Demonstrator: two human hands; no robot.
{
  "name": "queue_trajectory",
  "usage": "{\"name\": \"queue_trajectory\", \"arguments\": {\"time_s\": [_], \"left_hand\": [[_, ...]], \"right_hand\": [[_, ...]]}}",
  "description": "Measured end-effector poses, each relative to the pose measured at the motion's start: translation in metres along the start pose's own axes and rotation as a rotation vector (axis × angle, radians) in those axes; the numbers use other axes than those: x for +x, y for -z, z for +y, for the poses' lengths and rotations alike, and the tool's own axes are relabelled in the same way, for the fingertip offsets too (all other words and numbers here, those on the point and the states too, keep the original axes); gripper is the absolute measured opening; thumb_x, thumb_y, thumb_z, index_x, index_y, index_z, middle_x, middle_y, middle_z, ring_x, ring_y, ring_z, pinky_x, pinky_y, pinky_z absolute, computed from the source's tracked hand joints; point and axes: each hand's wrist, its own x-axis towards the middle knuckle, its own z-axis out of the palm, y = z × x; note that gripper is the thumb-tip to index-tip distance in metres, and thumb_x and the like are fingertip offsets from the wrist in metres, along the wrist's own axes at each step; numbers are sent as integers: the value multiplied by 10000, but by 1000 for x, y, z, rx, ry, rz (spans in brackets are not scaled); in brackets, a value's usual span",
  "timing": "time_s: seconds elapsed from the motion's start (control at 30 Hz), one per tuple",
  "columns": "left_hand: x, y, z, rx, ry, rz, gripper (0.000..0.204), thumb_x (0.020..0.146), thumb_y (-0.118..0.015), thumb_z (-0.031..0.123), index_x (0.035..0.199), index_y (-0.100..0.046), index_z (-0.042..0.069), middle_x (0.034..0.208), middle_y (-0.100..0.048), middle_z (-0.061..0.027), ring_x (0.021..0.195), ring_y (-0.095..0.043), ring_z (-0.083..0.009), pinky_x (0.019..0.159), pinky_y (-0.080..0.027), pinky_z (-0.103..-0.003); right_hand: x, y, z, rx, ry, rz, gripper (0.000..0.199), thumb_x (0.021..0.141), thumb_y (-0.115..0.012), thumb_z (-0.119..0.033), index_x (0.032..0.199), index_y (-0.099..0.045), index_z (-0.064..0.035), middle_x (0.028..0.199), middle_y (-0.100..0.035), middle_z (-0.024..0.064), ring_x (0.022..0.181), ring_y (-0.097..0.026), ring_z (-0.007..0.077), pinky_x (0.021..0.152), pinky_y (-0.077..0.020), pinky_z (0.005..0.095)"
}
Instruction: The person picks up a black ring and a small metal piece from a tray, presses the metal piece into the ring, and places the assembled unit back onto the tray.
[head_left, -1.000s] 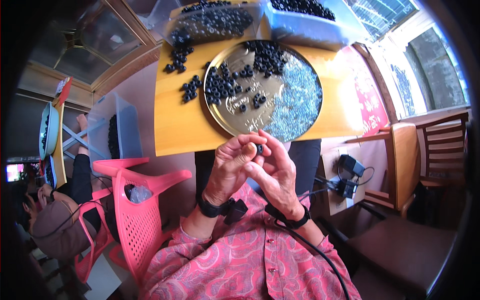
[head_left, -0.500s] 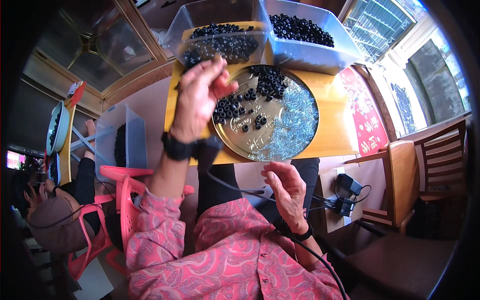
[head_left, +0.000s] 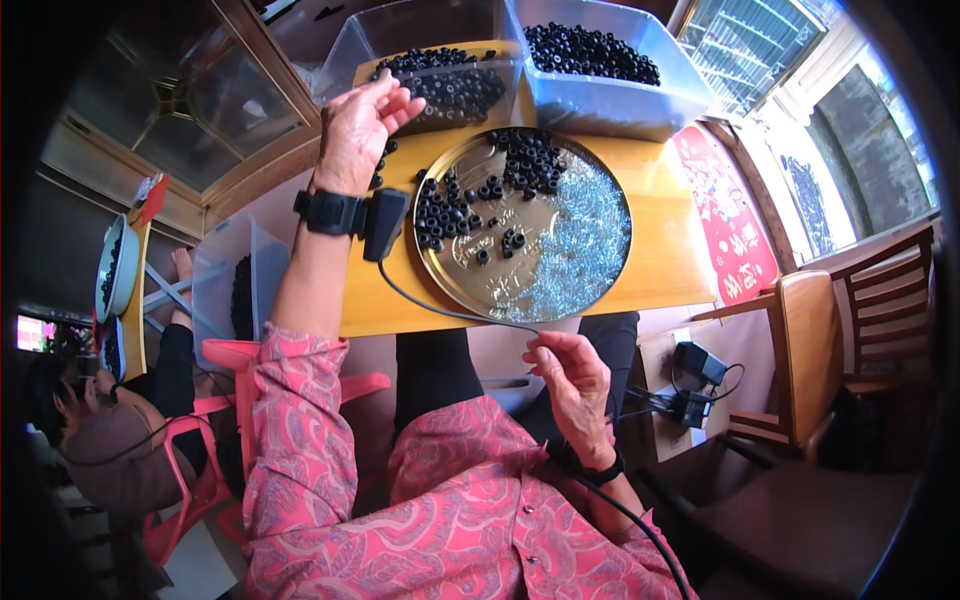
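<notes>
My left hand (head_left: 358, 130) is raised at the front left corner of the left clear plastic bin (head_left: 345, 45), its fingers partly curled with the tips close together. Small black ring-shaped parts (head_left: 455, 85) fill the bottom of that bin. Whether the fingertips hold one is too small to tell. My right hand (head_left: 575, 385) sits just off the near rim of a round gold tray (head_left: 465, 275), thumb and forefinger pinched; I cannot make out anything between them. On the tray lie black ring parts (head_left: 535, 165) at the back and left, and tiny pale-blue glittering pieces (head_left: 585, 250) at the right.
A second bin (head_left: 615, 105) of black parts stands at the back right of the yellow table (head_left: 660, 270). A cable (head_left: 440, 310) runs from my left wrist device toward my right hand. Another person (head_left: 120, 440) sits at far left, beside a pink plastic chair (head_left: 240, 380).
My left hand has moved up and left, from beside the tray to the left bin. The right hand has barely moved and keeps its pinch.
</notes>
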Motion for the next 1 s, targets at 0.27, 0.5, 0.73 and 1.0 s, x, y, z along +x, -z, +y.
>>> {"name": "queue_trajectory", "arguments": {"time_s": [0.27, 0.5, 0.73, 1.0], "left_hand": [[-84, 0, -54, 752, -20, -144, 142, 867, -674, 125, 931, -694, -1, 724, -653, -19, 560, -577, -56, 521, -496, -198], [-108, -12, -92, 1247, -412, -319, 95, 763, -683, 71, 833, -708, 12, 782, -662, -127, 720, -646, -246, 680, -510, -333], [-103, -24, -103, 1412, -490, -331, 110, 764, -665, 80, 843, -713, 21, 791, -636, -155, 766, -635, -295, 720, -501, -363], [-114, -39, -105, 1323, -417, -512, 174, 756, -691, 158, 872, -719, 30, 792, -603, -163, 773, -611, -304, 727, -490, -374]], "right_hand": [[10, 0, 2, -65, 58, 16, 131, 917, -593, -24, 1037, -595, 28, 923, -671, 61, 827, -651, 104, 714, -508, 214], [10, 1, 11, -164, 115, 19, 134, 899, -607, -7, 1030, -604, 20, 897, -679, 64, 782, -657, 95, 686, -502, 209], [9, 4, 12, -195, 119, 23, 127, 890, -611, 5, 1016, -609, 15, 877, -675, 65, 764, -658, 101, 661, -504, 219], [10, 3, 10, -281, 167, 6, 123, 878, -615, 16, 1001, -605, 16, 847, -667, 81, 742, -669, 123, 646, -509, 228]]}}
